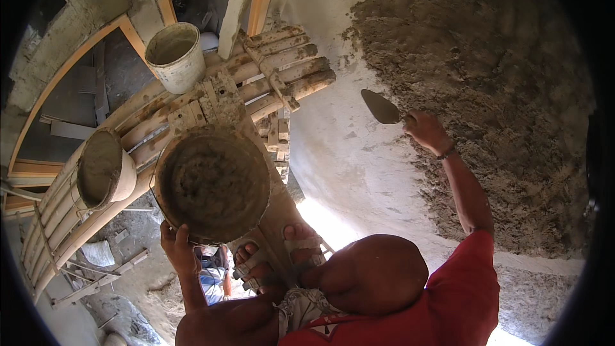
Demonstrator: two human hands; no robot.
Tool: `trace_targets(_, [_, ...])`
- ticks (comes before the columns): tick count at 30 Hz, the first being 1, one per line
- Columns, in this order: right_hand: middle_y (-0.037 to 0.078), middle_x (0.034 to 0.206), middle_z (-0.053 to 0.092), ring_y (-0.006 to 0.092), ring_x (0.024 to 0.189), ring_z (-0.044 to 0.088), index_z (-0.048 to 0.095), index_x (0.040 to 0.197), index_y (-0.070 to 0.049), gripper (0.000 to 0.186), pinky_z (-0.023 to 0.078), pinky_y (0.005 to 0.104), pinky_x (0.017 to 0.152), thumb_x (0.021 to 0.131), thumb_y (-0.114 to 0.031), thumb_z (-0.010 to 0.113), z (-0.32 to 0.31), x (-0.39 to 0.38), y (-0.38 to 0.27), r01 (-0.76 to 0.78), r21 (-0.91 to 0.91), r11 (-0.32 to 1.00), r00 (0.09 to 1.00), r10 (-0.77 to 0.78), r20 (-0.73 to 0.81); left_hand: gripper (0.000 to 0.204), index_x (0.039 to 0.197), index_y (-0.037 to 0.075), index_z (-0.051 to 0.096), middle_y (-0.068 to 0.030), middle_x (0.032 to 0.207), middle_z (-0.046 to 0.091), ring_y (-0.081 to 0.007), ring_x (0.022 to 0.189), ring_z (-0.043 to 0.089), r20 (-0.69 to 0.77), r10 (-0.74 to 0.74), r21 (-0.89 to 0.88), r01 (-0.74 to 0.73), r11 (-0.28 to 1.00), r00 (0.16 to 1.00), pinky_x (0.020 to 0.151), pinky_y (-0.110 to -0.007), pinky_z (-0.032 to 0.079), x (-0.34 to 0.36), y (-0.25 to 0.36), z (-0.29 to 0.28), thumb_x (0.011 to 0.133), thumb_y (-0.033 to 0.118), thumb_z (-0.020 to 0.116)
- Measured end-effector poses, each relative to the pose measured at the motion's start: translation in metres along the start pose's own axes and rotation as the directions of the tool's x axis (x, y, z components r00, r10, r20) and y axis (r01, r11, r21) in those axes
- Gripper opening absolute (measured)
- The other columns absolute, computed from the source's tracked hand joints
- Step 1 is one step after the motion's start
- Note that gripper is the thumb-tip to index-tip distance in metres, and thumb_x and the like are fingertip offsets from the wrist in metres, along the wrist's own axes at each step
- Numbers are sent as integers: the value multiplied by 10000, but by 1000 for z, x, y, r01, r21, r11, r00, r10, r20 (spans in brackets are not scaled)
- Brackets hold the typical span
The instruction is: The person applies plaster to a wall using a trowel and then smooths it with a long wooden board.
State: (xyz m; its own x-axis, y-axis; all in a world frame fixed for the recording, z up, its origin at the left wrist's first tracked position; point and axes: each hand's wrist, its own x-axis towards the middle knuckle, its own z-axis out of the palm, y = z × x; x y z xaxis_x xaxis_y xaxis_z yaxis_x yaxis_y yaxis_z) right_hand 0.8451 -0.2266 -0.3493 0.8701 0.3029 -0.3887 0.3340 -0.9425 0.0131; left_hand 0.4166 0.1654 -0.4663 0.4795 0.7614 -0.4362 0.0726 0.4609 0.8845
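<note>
My right hand point(423, 129) is closed on the handle of a pointed trowel point(379, 106), held in front of the white wall beside a rough, brown mud-plastered patch point(474, 51). My left hand point(180, 247) is closed on the lower-left edge of a large round basin point(211, 186) of wet mud, which rests on the plank platform. Left of the basin, a white bucket point(125, 176) with grey material inside sits on the bamboo poles. My sandalled feet point(301, 247) stand on a board just right of the basin.
A second bucket point(182, 74) sits farther along the poles point(301, 77), near an upright board point(240, 6) and wooden window frames point(125, 29). Far below the platform at left lie rubble and wood pieces point(102, 282). Another person point(214, 272) is partly visible below, through a gap.
</note>
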Motion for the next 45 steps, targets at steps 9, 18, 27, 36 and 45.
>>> trace_targets(9, [194, 913, 657, 317, 847, 645, 626, 1009, 4, 305, 506, 438, 769, 853, -256, 599, -34, 52, 52, -160, -1, 987, 978, 158, -134, 277, 1106, 2, 522, -116, 1040, 598, -198, 916, 611, 14, -11, 24, 11, 1000, 1000, 757, -331, 535, 2, 6, -1, 831, 37, 527])
trace_targets(18, [261, 927, 643, 378, 872, 643, 548, 1139, 65, 423, 505, 488, 787, 877, -265, 594, -72, 57, 43, -176, 229, 957, 914, 246, -322, 258, 1063, 5, 522, -97, 944, 571, -180, 810, 578, 2, -11, 49, 11, 999, 1000, 639, -308, 522, 2, 4, -3, 808, 45, 529])
trace_targets(27, [175, 832, 661, 293, 751, 671, 551, 1131, 29, 376, 559, 413, 683, 922, -283, 576, -126, -47, -24, 161, -93, 983, 714, -181, -676, 305, 1108, -15, 508, -101, 960, 579, -202, 873, 580, 18, 16, -51, -16, 999, 1000, 743, -326, 510, 1, 0, 5, 806, 28, 531])
trace_targets(36, [84, 707, 624, 141, 557, 618, 577, 1178, 1, 469, 534, 266, 474, 894, -363, 654, -148, -109, -105, 664, 582, 469, 711, -636, -300, 253, 1086, 33, 521, -91, 992, 603, -178, 842, 612, 14, 54, -49, -54, 997, 998, 709, -306, 532, 9, -6, -24, 834, 19, 525])
trace_targets(45, [142, 915, 620, 170, 722, 614, 595, 1126, -28, 439, 484, 272, 492, 940, -419, 523, -165, -52, -16, 74, 455, 887, 807, 215, -551, 289, 1026, -30, 532, -112, 962, 555, -193, 863, 510, -10, 98, 8, -98, 995, 995, 823, -337, 422, 2, -9, 1, 749, 54, 540])
